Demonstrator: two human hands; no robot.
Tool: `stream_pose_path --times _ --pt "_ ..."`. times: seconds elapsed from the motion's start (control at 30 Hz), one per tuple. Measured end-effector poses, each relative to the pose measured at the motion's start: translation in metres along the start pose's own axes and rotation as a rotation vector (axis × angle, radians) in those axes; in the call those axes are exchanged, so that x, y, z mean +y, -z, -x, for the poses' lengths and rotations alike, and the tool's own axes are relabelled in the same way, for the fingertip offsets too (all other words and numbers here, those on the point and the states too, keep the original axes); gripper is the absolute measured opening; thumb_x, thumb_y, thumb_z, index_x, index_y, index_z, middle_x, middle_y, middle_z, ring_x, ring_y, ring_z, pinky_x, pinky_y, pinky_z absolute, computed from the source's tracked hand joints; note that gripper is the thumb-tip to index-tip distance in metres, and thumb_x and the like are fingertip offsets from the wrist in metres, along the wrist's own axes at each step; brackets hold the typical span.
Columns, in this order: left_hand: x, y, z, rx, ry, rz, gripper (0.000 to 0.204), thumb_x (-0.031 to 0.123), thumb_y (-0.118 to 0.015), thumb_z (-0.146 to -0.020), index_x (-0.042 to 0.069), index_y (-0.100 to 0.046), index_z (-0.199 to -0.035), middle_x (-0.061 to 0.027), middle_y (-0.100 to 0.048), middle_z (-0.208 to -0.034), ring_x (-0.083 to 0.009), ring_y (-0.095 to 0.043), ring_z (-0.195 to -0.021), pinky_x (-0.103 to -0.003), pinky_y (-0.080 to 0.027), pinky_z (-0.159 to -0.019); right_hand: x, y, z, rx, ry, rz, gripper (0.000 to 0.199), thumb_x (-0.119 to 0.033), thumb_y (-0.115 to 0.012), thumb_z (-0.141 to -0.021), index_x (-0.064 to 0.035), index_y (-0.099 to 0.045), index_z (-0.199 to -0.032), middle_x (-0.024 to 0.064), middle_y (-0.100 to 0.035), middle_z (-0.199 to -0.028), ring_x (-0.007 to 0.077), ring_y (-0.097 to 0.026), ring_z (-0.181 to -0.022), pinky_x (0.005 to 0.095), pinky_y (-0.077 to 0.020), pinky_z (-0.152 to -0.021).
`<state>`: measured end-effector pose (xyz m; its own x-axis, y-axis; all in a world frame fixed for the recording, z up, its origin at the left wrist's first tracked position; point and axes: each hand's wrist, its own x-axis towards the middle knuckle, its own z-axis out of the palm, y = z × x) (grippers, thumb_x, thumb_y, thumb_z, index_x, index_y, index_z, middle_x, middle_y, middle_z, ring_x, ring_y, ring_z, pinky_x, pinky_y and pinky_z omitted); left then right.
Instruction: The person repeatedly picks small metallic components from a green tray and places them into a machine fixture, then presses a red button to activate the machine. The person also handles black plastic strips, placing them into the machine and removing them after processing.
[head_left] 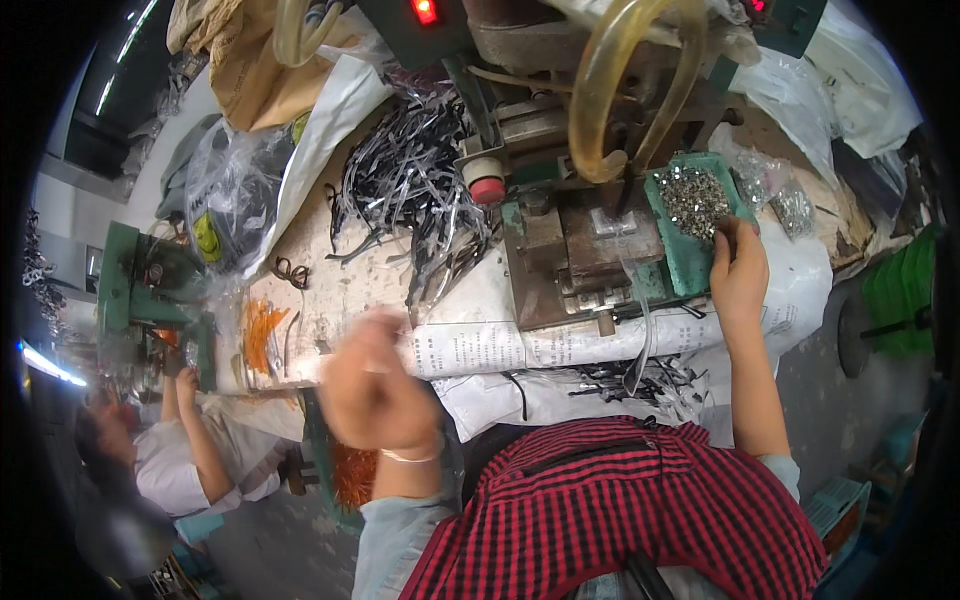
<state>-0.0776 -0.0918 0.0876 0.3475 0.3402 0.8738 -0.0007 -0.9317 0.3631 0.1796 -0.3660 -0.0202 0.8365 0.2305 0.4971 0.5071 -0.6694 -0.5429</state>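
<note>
My right hand (740,272) reaches to the right side of a green plastic tray (686,262). Its fingertips are bent together at the edge of a heap of small shiny metal pieces (692,200) in the tray; what they pinch is too small to name. Smeared by motion, my left hand (378,388) hovers at the table's front edge, left of the machine, and its fingers cannot be made out. Between the hands stands a bench machine with a metal work block (610,235). A thin grey strip (643,325) hangs from the block over the front edge.
A tangled pile of black and silver strips (412,180) covers the table behind my left hand. More strips (640,385) lie at my lap. A red button (487,188) and a yellowish hose (590,100) belong to the machine. Orange strips (262,335) lie leftward, near another person (190,450) at a green machine.
</note>
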Motion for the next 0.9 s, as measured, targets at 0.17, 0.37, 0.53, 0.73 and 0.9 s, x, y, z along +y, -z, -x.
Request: stream_pose_path --times 0.17,0.37,0.53,0.73,0.9 --pt "-0.074 -0.03 -0.051 -0.248 0.163 -0.156 0.011 0.0 -0.07 -0.091 0.004 -0.074 -0.1 -0.0109 -0.072 -0.1 -0.0257 -0.069 -0.087 -0.034 -0.054 -0.079 -0.015 0.003 -0.013 -0.005 -0.02 -0.179 0.018 -0.003 -0.068 -0.092 -0.0011 -0.071 -0.11 0.0166 -0.071 -0.1 0.0343 -0.068 -0.088 0.0397 -0.0534 -0.082" --pt "-0.196 -0.094 0.022 -0.648 0.316 -0.845 0.016 0.021 -0.078 -0.076 0.008 -0.081 -0.085 -0.0149 -0.068 -0.1 -0.0354 -0.067 -0.094 -0.046 -0.055 -0.083 -0.011 0.003 -0.004 0.063 0.059 -0.017 0.011 -0.006 -0.071 -0.089 -0.003 -0.074 -0.099 0.0132 -0.071 -0.093 0.0347 -0.066 -0.09 0.0422 -0.0518 -0.082" --pt "-0.18 -0.058 0.023 -0.689 0.504 -0.618 0.02 0.026 -0.084 -0.079 0.007 -0.08 -0.086 -0.0152 -0.068 -0.094 -0.0337 -0.068 -0.082 -0.044 -0.054 -0.075 0.008 0.047 0.024 0.105 -0.106 -0.021 0.011 -0.003 -0.068 -0.089 -0.0021 -0.074 -0.099 0.0116 -0.072 -0.094 0.0307 -0.067 -0.089 0.0401 -0.0517 -0.082" --pt "-0.121 -0.056 0.01 -0.466 0.703 0.14 0.011 0.007 -0.078 -0.09 0.0 -0.069 -0.09 -0.0048 -0.064 -0.079 -0.0112 -0.059 -0.068 -0.026 -0.049 -0.064 -0.07 0.053 -0.006 -0.014 0.115 -0.42 0.015 0.002 -0.068 -0.087 -0.0014 -0.075 -0.1 0.0115 -0.073 -0.099 0.0281 -0.068 -0.093 0.0369 -0.0519 -0.086" --pt "-0.113 -0.091 0.018 -0.325 0.794 0.511 0.008 0.006 -0.068 -0.1 0.0 -0.064 -0.101 -0.003 -0.066 -0.085 -0.0091 -0.064 -0.069 -0.021 -0.051 -0.06 -0.125 0.002 -0.036 -0.065 0.07 -0.772 0.02 0.001 -0.072 -0.087 0.0013 -0.067 -0.106 0.0099 -0.072 -0.102 0.0186 -0.068 -0.095 0.0316 -0.0519 -0.087"
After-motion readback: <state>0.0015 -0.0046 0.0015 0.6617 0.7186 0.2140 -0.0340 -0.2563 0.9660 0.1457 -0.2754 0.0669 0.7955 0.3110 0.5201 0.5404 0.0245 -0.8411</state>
